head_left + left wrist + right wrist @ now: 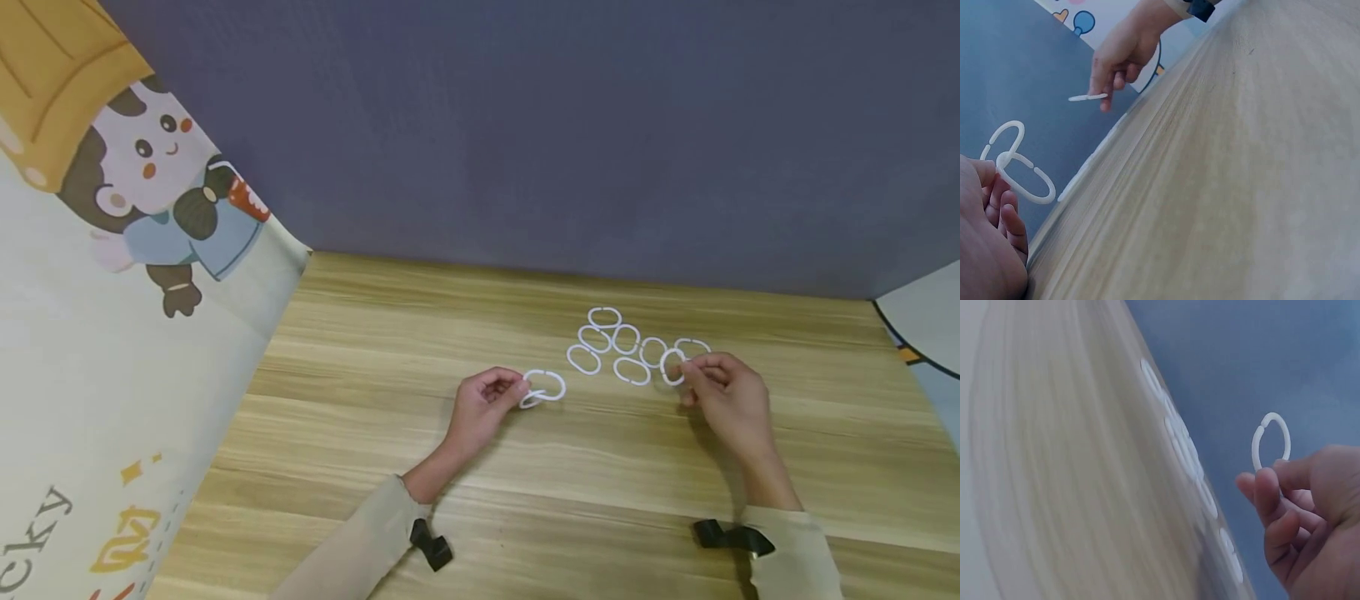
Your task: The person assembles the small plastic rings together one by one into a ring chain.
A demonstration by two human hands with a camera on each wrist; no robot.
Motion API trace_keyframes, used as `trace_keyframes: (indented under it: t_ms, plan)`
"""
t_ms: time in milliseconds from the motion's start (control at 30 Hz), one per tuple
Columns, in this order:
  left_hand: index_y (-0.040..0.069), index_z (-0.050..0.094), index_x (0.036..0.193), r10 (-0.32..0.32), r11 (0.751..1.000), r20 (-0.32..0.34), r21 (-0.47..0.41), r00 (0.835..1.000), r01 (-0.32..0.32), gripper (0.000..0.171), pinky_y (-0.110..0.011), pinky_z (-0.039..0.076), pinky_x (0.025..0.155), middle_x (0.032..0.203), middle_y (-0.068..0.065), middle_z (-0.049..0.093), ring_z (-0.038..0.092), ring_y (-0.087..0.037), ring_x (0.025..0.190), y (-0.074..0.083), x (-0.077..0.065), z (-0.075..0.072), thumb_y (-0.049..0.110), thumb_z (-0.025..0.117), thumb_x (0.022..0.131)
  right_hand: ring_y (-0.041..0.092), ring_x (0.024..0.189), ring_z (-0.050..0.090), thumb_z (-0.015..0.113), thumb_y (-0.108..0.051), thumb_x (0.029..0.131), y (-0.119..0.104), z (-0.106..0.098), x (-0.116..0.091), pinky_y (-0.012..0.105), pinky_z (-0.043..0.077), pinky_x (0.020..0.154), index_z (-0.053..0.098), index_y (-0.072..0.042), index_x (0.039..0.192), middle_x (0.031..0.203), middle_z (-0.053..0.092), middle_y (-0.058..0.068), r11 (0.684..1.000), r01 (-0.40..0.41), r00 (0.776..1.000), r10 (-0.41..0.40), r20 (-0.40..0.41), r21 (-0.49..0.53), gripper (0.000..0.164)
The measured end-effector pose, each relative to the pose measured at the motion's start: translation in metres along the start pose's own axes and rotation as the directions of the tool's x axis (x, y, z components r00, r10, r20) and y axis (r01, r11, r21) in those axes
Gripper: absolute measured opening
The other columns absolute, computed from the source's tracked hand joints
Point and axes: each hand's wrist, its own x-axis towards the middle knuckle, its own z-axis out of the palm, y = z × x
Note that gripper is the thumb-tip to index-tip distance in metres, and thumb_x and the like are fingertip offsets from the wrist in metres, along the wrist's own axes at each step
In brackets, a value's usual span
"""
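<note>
My left hand [483, 404] pinches a pair of white oval plastic links [564, 386] between thumb and fingertips, just above the tabletop. In the left wrist view the two links [1035, 199] hang through each other, and each has a small gap in its loop. On the other side, my right hand [731, 408] pinches one single white link [663, 367] by its edge. The right wrist view shows this link [1255, 447] upright, its split near the top. Several loose white links [630, 359] lie flat, close together, between and beyond the hands.
Under everything is a wood-grain table [360, 467]. A dark blue-grey wall [525, 142] stands along its far edge. To the left is a pale panel [67, 333] with a cartoon figure, and another printed panel [930, 321] borders the right side. Black straps sit at both cuffs.
</note>
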Motion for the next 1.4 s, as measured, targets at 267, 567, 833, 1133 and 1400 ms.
trace_keyframes:
  t_ms: [267,567,833,1133,1400]
  plan:
    - [-0.012,0.077,0.104,0.013,1.000,-0.002,0.020,1.000,-0.013,0.012,-0.018,0.052,0.071,0.091,-0.015,0.076,0.063,-0.007,0.077,0.002,-0.003,0.000,-0.001,0.078,0.099,0.007,0.062,0.068,0.071,-0.003,0.107,-0.014,0.014,-0.005,0.019,0.055,0.053,0.067,0.005,0.107,0.084,0.080,-0.003,0.978,0.002,1.000,-0.003,0.008,0.207,0.009]
    - [-0.013,0.077,0.103,0.028,0.999,-0.001,0.018,1.000,-0.028,0.012,-0.018,0.052,0.070,0.091,-0.017,0.076,0.062,-0.006,0.076,0.006,-0.005,0.001,-0.002,0.078,0.099,0.007,0.065,0.071,0.073,0.001,0.105,-0.025,0.035,-0.013,0.020,0.056,0.053,0.071,0.000,0.104,0.085,0.081,0.001,0.900,-0.063,0.998,0.051,0.041,0.430,0.003]
    - [-0.013,0.077,0.104,0.030,0.999,0.010,0.018,0.999,-0.030,0.012,-0.018,0.052,0.071,0.092,-0.020,0.076,0.063,-0.006,0.077,0.007,-0.005,0.001,-0.002,0.078,0.099,0.008,0.070,0.071,0.068,0.005,0.106,-0.034,0.049,-0.020,0.020,0.057,0.058,0.069,0.007,0.110,0.088,0.081,0.001,0.868,-0.069,0.997,0.043,0.064,0.492,0.004]
    - [-0.013,0.077,0.104,0.021,1.000,0.014,0.017,1.000,-0.021,0.013,-0.018,0.053,0.071,0.091,-0.019,0.076,0.063,-0.007,0.076,0.005,-0.007,0.001,-0.001,0.079,0.099,0.011,0.074,0.074,0.070,0.006,0.105,-0.040,0.070,-0.026,0.020,0.053,0.057,0.076,-0.006,0.106,0.093,0.083,0.004,0.804,-0.073,0.996,0.032,0.079,0.590,0.013]
    - [-0.013,0.077,0.104,0.012,1.000,0.016,0.021,1.000,-0.012,0.013,-0.018,0.053,0.070,0.091,-0.018,0.077,0.063,-0.007,0.075,0.005,-0.007,0.001,-0.001,0.078,0.099,0.011,0.073,0.074,0.071,0.010,0.103,-0.045,0.080,-0.029,0.020,0.049,0.055,0.078,-0.007,0.103,0.093,0.083,0.008,0.796,-0.086,0.996,0.057,0.067,0.599,0.019]
